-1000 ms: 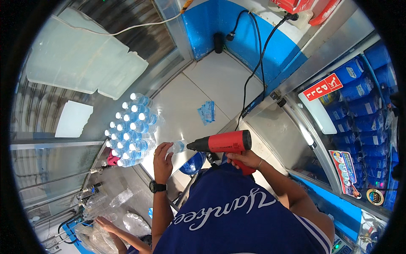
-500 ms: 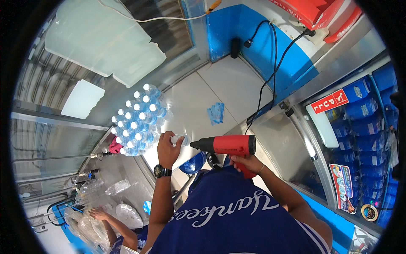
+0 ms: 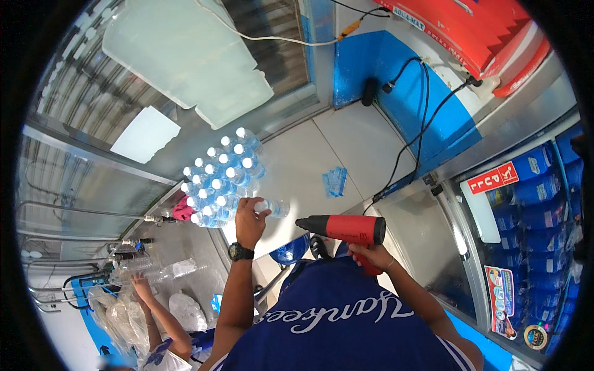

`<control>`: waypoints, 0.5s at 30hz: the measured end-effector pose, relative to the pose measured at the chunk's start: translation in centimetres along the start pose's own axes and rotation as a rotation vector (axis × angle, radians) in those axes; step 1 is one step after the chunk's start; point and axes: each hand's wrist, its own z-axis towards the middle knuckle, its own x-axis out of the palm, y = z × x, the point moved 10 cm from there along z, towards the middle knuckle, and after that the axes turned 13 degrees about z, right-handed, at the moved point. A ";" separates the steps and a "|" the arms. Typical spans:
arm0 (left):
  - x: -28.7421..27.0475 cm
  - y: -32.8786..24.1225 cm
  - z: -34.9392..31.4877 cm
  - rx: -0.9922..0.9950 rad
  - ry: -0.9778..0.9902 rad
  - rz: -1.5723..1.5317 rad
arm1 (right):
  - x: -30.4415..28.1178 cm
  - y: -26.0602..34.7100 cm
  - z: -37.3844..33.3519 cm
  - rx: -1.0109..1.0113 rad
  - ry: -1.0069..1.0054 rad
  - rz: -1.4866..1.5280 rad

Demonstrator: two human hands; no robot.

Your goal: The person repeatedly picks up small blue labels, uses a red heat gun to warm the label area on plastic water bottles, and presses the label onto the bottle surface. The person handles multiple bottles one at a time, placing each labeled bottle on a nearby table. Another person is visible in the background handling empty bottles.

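My left hand, with a dark watch on its wrist, has its fingers closed around a small clear bottle with a white cap. I cannot tell whether this bottle's base rests on the white counter. A red and black heat gun is gripped by its handle in my right hand. Its black nozzle points left toward the bottle, a small gap away. To the left of the bottle stand rows of several white-capped water bottles, close together on the counter.
Blue-printed plastic sleeves lie on the counter. Black cables run down the blue wall. A glass-door cooler stands at the right. Another person's hand is over a metal sink with clear bottles and bags, lower left. A blue round stool is below.
The whole view has shifted, moving the scene rightward. More of the held bottle's side now shows, and the heat gun's nozzle is past its base end. The other person's hand has moved.
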 end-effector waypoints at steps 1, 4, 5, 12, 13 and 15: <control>-0.4 0.8 0.8 -0.023 -0.034 0.031 | -0.2 0.0 0.0 0.001 -0.017 -0.013; -1.3 3.0 3.0 -0.088 -0.110 0.127 | -1.0 0.0 -0.2 0.012 -0.082 -0.062; -1.8 3.5 3.7 -0.101 -0.148 0.180 | -1.3 0.1 -0.3 0.012 -0.104 -0.077; -3.3 3.1 3.6 -0.148 -0.240 0.287 | -4.0 6.6 1.3 -0.489 -0.180 -0.708; -3.5 2.3 2.5 -0.136 -0.277 0.270 | -5.0 7.2 2.4 -0.523 -0.219 -0.697; -2.9 0.8 -0.1 -0.120 -0.297 0.237 | -7.0 8.9 3.9 -0.643 -0.320 -0.744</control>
